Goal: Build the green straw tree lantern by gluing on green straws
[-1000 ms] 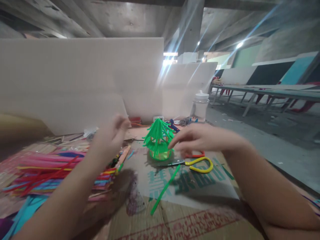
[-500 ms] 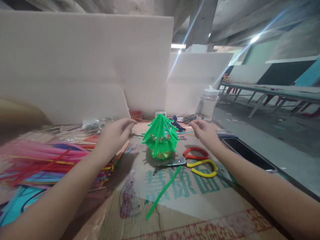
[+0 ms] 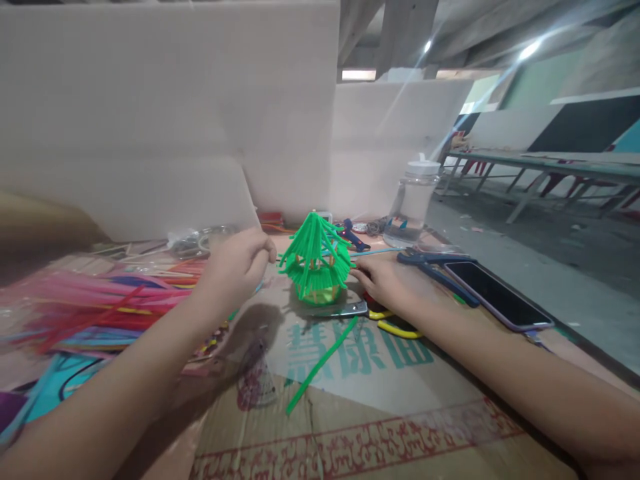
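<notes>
A small green model [image 3: 316,267] with a cone-shaped roof of fuzzy pipe cleaners stands upright on the cardboard. To its left is my left hand [image 3: 239,263], loosely curled, apart from the model and with nothing visible in it. My right hand [image 3: 387,283] is at the model's right side, fingers slightly apart; whether the fingertips touch the green edge I cannot tell. Under the right hand and forearm lie scissors [image 3: 350,309] with red and yellow handles, their handles partly hidden. A loose green pipe cleaner [image 3: 323,365] lies in front of the model.
Bundles of coloured pipe cleaners [image 3: 100,303] cover the left side. At right are dark-handled pliers [image 3: 440,267], a phone [image 3: 500,295] and a clear bottle [image 3: 413,203]. Behind the model lies a blue glue gun [image 3: 354,235]. White boards [image 3: 170,113] stand at the back.
Both hands have moved inward toward the model, the right one also nearer and over the scissor handles. The pliers beside the phone have come into sight. The view has tilted slightly down.
</notes>
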`<state>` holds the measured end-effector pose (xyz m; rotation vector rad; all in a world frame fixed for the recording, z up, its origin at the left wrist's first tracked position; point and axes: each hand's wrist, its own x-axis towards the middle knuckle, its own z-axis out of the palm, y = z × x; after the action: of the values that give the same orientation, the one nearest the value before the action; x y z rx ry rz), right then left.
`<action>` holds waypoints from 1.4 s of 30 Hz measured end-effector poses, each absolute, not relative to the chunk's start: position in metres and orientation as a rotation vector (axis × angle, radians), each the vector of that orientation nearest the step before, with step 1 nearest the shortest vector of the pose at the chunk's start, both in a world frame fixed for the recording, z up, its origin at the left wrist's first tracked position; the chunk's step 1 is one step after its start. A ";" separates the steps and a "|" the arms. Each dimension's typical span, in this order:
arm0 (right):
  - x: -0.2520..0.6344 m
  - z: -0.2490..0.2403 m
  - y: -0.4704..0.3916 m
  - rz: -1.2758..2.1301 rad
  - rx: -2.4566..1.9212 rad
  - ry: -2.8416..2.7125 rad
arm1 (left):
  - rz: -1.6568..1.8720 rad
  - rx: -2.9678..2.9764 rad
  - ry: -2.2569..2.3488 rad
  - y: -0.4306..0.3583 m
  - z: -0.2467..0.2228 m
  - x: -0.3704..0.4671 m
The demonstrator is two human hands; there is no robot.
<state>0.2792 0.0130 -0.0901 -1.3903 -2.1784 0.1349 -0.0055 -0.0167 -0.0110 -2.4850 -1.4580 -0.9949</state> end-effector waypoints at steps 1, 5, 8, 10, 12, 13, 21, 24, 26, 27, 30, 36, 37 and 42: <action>0.280 -0.091 0.015 0.143 -1.384 -2.181 | -1.020 -2.473 -1.471 -0.015 -0.011 -0.007; 0.281 -0.095 0.018 0.170 -1.357 -2.192 | -1.083 -2.512 -1.558 -0.009 -0.012 -0.012; 0.280 -0.093 0.015 0.193 -1.303 -2.201 | -1.089 -2.617 -1.632 -0.003 -0.016 -0.013; 0.280 -0.091 0.013 0.207 -1.263 -2.219 | -1.138 -2.753 -1.597 0.003 -0.021 -0.014; 0.279 -0.090 0.010 0.224 -1.214 -2.255 | -1.241 -2.901 -1.503 0.010 -0.028 -0.013; 0.278 -0.089 0.009 0.236 -1.188 -2.274 | -1.299 -2.956 -1.458 0.013 -0.031 -0.013; 0.278 -0.095 0.010 0.266 -1.130 -2.301 | -1.336 -2.967 -1.544 0.020 -0.048 -0.003; 0.279 -0.099 0.013 0.250 -1.086 -2.309 | -1.441 -2.896 -1.610 0.016 -0.053 0.003; 0.279 -0.100 0.014 0.245 -1.075 -2.315 | -1.524 -2.830 -1.649 0.013 -0.056 0.008; 0.279 -0.101 0.014 0.243 -1.076 -2.316 | -1.560 -2.806 -1.653 0.012 -0.057 0.010; 0.279 -0.101 0.014 0.245 -1.073 -2.323 | -1.613 -2.747 -1.635 0.009 -0.059 0.013; 0.280 -0.106 0.018 0.281 -1.068 -2.340 | -1.467 -2.739 -1.552 0.010 -0.054 0.007; 0.281 -0.107 0.018 0.288 -1.065 -2.344 | -1.446 -2.748 -1.520 0.010 -0.054 0.006; 0.281 -0.109 0.022 0.377 -1.000 -2.365 | -1.368 -2.625 -1.425 0.012 -0.053 0.000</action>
<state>0.2811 0.0215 -0.1087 -1.0000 -2.3647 0.3771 -0.0002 0.0124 -0.0531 -2.6248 -1.4249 -1.3676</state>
